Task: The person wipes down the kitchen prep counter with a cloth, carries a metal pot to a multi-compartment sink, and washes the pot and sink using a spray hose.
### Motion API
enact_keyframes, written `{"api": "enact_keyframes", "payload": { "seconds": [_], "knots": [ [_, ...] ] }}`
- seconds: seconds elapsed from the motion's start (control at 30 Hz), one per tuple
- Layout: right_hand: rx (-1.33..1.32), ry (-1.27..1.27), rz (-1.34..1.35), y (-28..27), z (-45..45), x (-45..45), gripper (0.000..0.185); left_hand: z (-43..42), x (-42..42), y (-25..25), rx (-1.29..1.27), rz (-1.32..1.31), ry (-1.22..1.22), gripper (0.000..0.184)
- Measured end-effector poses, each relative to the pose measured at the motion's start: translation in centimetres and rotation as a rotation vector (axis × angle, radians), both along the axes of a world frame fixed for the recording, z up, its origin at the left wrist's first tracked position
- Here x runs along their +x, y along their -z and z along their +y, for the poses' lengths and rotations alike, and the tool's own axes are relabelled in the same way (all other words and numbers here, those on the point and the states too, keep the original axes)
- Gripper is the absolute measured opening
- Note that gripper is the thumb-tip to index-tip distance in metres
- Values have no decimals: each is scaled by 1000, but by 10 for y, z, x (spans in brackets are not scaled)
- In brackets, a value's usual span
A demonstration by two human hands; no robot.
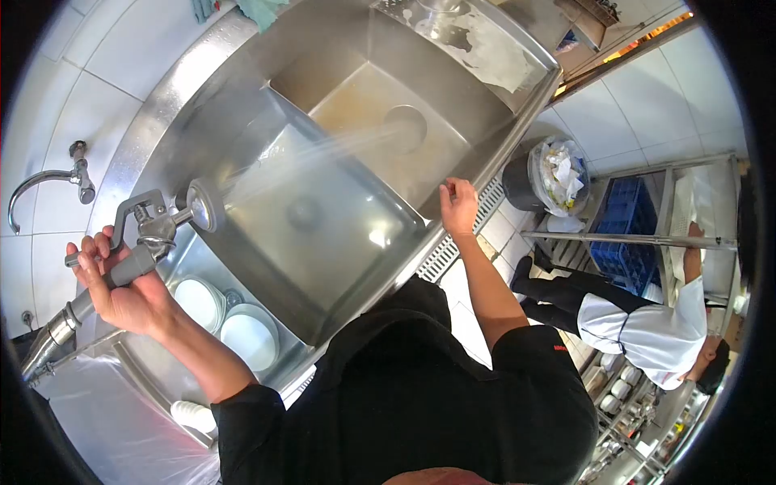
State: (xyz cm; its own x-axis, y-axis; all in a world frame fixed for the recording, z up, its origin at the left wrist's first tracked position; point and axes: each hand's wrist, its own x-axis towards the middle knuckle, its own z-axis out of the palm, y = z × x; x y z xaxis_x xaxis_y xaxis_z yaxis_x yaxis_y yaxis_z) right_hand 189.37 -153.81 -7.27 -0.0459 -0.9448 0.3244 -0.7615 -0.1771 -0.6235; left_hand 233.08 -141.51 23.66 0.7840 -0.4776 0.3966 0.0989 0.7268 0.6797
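Note:
My left hand (129, 295) is wrapped round the grey handle and lever of a spray nozzle (202, 206) at the left. Water sprays from its round head across the middle basin towards the far basin (368, 113). The middle basin (311, 259) holds cloudy water up to its divider. At the sink's front edge rests my right hand (459, 204), its fingers curled over the metal rim; what they hold, if anything, is hidden. White plates and bowls (249, 338) stand in the compartment at the lower left, beside my left forearm.
A curved tap (48, 176) is on the tiled wall. Right of the sink stands a lined bin (558, 178) with waste. Another person (647, 331) stands at a rack with blue crates (624, 234). Clear plastic sheeting (121, 420) lies lower left; green cloth (260, 10) hangs at the top.

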Motion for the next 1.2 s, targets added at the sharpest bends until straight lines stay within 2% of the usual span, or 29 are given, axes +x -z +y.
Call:
{"api": "enact_keyframes", "payload": {
  "seconds": [0.37,0.57,0.9,1.0,1.1,1.2],
  "knots": [
    [-22,5,46,2,-3,-2,9,-5,12,9,-2,5,-61,18],
    [-22,9,16,-7,-3,3,8,-1,4,3,-12,55,57,22],
    [-3,12,60,-5,-5,3,8,10,-2,8,29,-1,9,28],
    [-22,-5,66,-5,-4,3,8,13,7,12,2,-11,77,28],
    [-21,-8,66,-5,-4,2,8,11,9,14,-20,12,59,27],
    [-26,-8,55,-2,-4,1,7,4,-1,11,23,45,-87,27]
  ]
}}
